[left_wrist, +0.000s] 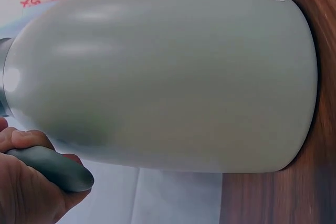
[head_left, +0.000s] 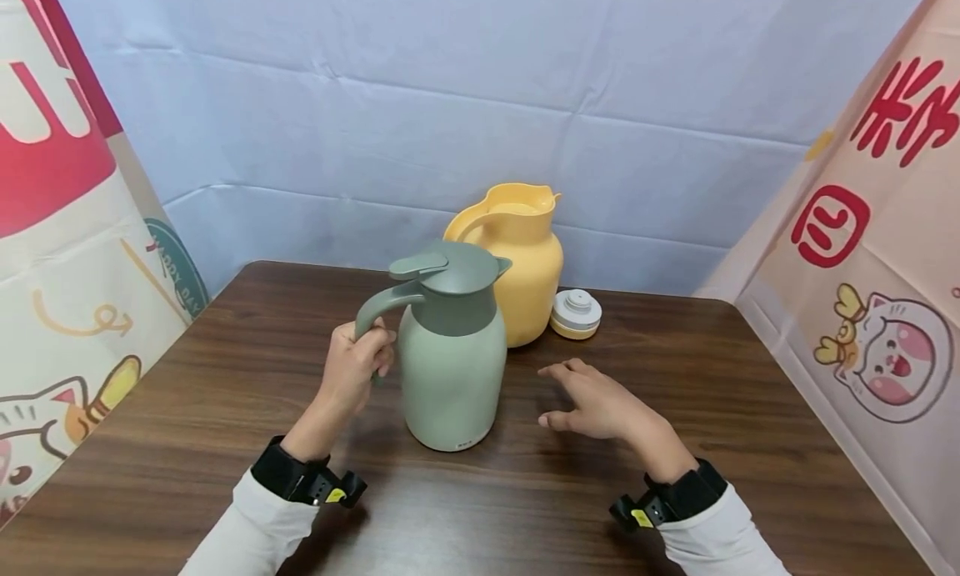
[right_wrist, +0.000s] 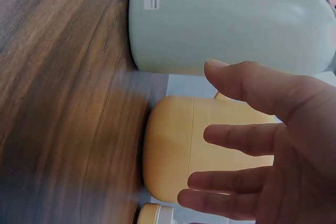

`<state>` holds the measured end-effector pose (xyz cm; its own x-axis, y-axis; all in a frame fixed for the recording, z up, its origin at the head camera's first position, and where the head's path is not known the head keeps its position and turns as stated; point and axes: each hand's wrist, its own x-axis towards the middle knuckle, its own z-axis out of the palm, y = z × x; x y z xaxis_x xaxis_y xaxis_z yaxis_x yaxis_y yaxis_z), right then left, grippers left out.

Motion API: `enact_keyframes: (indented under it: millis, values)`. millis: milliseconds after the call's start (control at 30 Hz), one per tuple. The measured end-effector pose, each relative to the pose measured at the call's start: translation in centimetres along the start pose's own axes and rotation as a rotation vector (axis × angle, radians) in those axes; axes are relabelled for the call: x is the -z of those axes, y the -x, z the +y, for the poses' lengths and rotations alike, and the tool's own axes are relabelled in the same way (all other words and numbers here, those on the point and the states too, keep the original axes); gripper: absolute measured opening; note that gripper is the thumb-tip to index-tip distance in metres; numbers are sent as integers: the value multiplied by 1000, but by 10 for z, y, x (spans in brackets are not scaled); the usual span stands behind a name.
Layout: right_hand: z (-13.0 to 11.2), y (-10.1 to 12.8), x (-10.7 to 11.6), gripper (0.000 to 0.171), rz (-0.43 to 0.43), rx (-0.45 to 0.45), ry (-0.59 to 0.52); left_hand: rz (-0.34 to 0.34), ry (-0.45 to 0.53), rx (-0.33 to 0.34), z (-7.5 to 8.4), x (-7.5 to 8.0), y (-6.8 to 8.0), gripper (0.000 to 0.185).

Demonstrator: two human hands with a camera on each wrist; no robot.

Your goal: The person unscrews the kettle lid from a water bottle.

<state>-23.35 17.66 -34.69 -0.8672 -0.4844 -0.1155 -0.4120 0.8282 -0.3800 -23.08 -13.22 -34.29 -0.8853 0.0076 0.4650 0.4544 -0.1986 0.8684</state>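
Observation:
A pale green thermos jug [head_left: 453, 376] with a darker green lid [head_left: 463, 267] stands upright near the middle of the wooden table. My left hand [head_left: 358, 355] grips its handle [head_left: 390, 299], fingers curled round it; in the left wrist view the handle's lower end [left_wrist: 58, 169] pokes out of the fist. To the right of the jug, my right hand [head_left: 596, 401] hovers over the table with its fingers spread and nothing in them. The right wrist view shows the open palm [right_wrist: 310, 150] apart from the green jug [right_wrist: 226, 19].
Behind the green jug stands a yellow jug [head_left: 528, 284], its top without a lid and partly hidden. A white and yellow stopper [head_left: 576, 313] sits beside it on the table [head_left: 675, 343]. A pale cloth [head_left: 375, 126] hangs along the back, with printed cloths at both sides.

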Motion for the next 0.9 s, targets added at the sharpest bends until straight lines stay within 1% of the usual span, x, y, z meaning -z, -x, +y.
enact_keyframes:
  millis: [167,367,500,733,900]
  values:
    - [3,5,2,61,-1,-2,9,-32,-11,12,-4,-12,0,37]
    - [8,10,5,62,4,-18,16,-45,9,19,-7,-24,-2,38]
    - [12,12,5,62,3,-28,15,-53,1,16,-9,-31,-3,39]
    - [15,14,3,62,-6,-45,28,-68,-8,44,-12,-45,-4,40]
    - [16,15,2,63,-25,-56,23,-66,-17,74,-12,-49,-2,39]
